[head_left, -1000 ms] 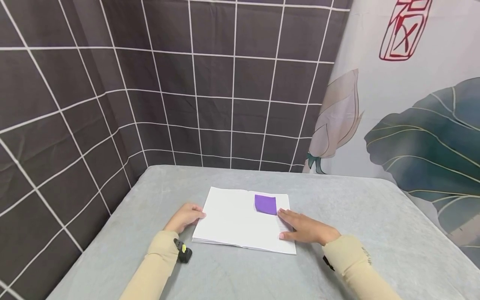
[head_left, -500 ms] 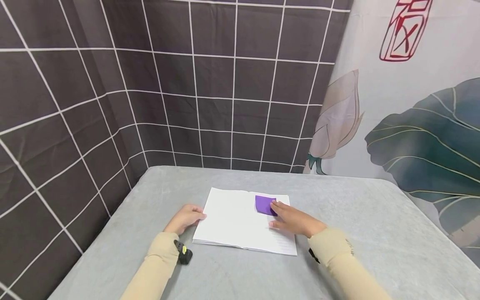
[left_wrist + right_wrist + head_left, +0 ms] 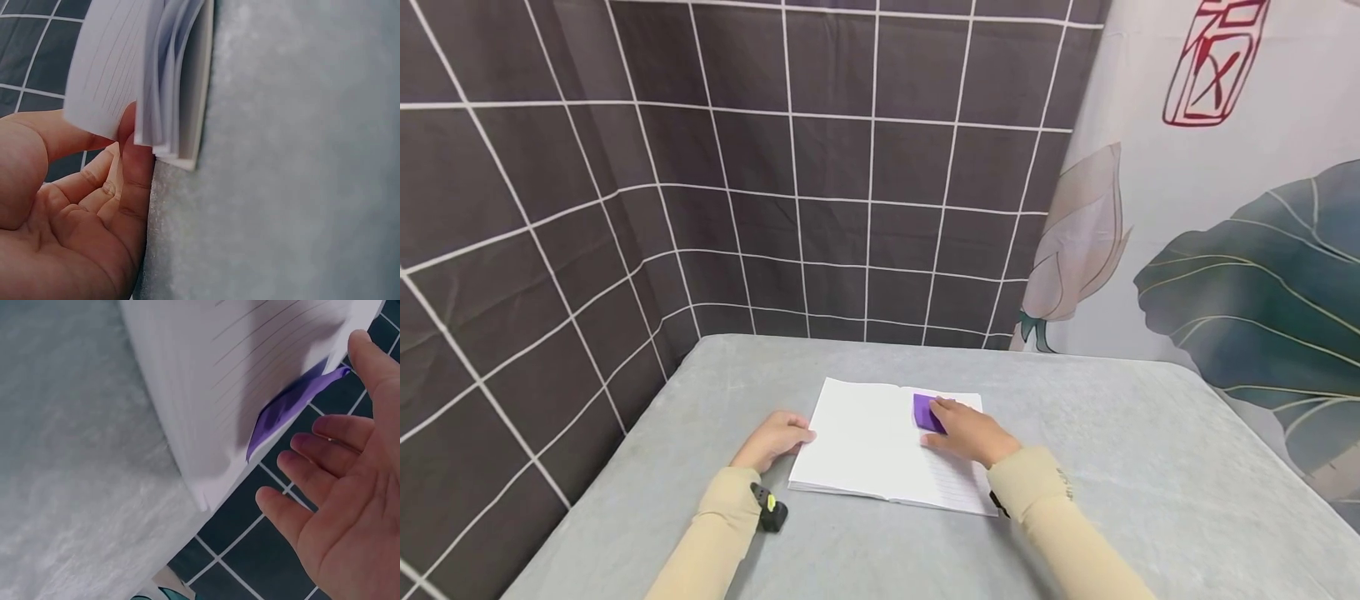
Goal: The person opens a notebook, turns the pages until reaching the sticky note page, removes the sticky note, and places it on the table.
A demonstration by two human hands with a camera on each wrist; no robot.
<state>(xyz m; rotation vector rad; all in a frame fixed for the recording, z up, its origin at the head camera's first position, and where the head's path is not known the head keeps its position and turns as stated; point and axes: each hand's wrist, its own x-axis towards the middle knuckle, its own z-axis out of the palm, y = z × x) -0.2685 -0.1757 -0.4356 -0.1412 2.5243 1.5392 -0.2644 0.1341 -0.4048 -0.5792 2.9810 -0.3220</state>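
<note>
An open notebook (image 3: 857, 442) with white, faintly lined pages lies flat on the table. On its right page, near the top, is a purple sticky note (image 3: 922, 413), whose near edge curls up off the paper in the right wrist view. My right hand (image 3: 967, 432) reaches over that page, fingers extended across the note and hiding its right part; the palm (image 3: 356, 525) holds nothing. At the left edge, my left hand (image 3: 772, 441) pinches a lined page (image 3: 106, 75) between thumb and index finger, with more leaves fanned beside it.
The grey table (image 3: 760, 542) surrounds the notebook. Behind and to the left hangs a dark cloth with a white grid (image 3: 835, 167). A pale curtain with a lotus print (image 3: 1075, 242) hangs at the right. A wrist camera (image 3: 771, 508) sits on the left sleeve.
My right hand has slid leftward from the right page's edge onto the sticky note, covering more of it. The left hand has stayed at the notebook's left edge.
</note>
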